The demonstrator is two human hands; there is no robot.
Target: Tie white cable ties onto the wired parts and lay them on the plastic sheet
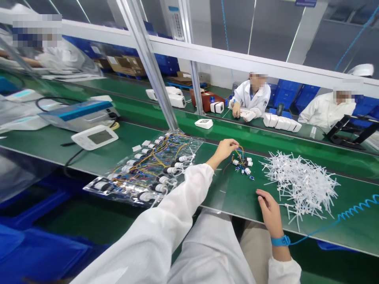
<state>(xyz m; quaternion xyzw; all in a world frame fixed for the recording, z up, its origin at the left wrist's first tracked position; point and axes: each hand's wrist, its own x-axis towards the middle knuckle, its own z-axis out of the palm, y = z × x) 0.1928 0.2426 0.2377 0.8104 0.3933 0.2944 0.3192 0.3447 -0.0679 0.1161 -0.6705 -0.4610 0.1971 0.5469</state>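
Note:
My left hand (227, 150) reaches out over the bench, its thumb and fingers pinched on the wires of a small bunch of wired components (243, 162). The bunch has black-and-white cylindrical bodies, yellow and blue wires and small blue pieces, and it lies on the green surface. My right hand (269, 209) is near the front edge with thumb and index finger apart and nothing visible in it; the other fingers are partly hidden. A blue wrist strap (280, 240) is around that wrist. To its right lies a heap of white cable ties (306, 181).
Left of my arm, more wired components (161, 179) lie on clear plastic bags (124, 193). Beyond are a white device with a screen (96, 137) and a blue-topped instrument (79, 112). A metal post (160, 79) rises behind. Co-workers (251, 96) sit across. A coiled blue cord (355, 209) runs right.

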